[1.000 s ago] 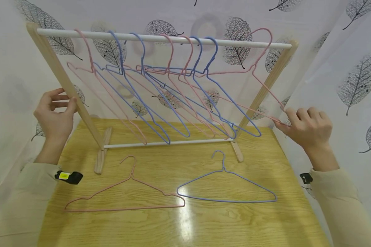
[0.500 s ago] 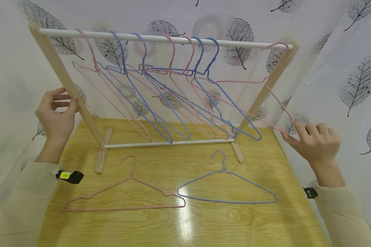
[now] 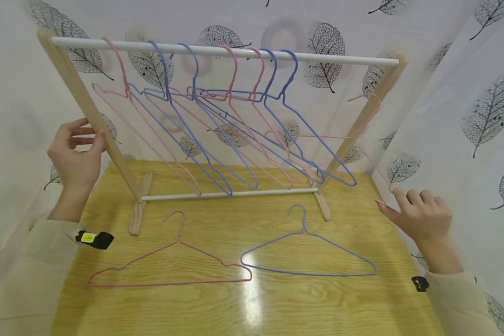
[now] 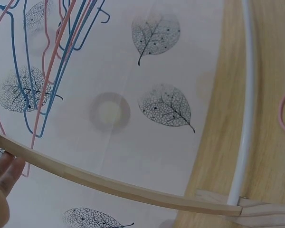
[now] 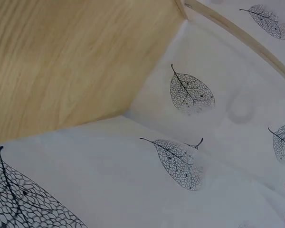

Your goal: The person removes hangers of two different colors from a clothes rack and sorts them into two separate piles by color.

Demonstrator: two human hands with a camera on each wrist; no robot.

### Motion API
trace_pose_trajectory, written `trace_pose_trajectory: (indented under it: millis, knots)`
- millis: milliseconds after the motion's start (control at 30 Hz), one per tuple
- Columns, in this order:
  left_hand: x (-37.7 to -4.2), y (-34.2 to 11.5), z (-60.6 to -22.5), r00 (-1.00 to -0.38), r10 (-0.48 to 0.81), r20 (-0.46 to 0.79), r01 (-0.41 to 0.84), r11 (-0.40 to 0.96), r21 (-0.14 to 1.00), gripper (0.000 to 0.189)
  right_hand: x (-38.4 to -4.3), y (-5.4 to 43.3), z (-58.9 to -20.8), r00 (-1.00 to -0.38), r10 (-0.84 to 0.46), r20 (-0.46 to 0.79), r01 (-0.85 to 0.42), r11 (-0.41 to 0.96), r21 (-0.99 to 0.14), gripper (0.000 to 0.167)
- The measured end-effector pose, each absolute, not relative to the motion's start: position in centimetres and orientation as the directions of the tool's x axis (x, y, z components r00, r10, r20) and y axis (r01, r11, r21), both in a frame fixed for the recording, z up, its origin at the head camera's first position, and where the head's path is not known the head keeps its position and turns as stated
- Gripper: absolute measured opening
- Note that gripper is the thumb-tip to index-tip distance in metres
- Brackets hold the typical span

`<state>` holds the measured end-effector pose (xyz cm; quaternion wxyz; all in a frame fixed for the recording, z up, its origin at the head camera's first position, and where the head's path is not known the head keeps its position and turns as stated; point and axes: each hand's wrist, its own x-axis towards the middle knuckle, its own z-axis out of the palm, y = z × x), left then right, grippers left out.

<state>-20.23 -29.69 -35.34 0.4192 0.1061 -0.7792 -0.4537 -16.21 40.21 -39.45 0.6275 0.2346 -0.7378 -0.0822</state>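
Note:
My right hand [image 3: 422, 217] pinches one end of a pink hanger [image 3: 374, 163] between thumb and fingers. That hanger is blurred; its hook is below the rail, overlapping the right post in the head view. My left hand [image 3: 75, 154] grips the rack's left wooden post [image 3: 77, 95], thumb on the near side. In the left wrist view the fingers [image 4: 8, 173] wrap the same post. Several pink and blue hangers, among them a blue hanger [image 3: 289, 79] at the right of the row, hang from the white rail [image 3: 340, 59]. The right wrist view catches only fingertips at its edge.
On the wooden table [image 3: 311, 308] lie a pink hanger [image 3: 151, 284] and a blue hanger [image 3: 306, 273], nearly meeting at their ends. The rack's lower white bar [image 3: 185, 197] and right foot [image 3: 322, 206] stand behind them. Leaf-patterned sheeting [image 3: 453, 116] surrounds the table.
The held pink hanger's hook has moved right along the rail, then down below it. My right hand went right and lower, then slightly back left. My left hand stays on the post.

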Motion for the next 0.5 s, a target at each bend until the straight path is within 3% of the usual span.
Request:
trace_pose_trajectory:
  millis: [300,500]
  knots:
    - [-20.2,-29.6,-35.3,-0.624,-0.55,0.555,0.192,0.58,0.791,0.03,-15.3,38.9,-43.4,-0.243,-0.565,0.788,-0.345,0.81,0.475,0.066]
    - [-20.3,-29.7,-35.4,-0.623,-0.548,0.558,0.199,0.579,0.791,0.03,-14.8,37.1,-45.7,-0.269,-0.606,0.748,-0.405,0.776,0.483,0.065]
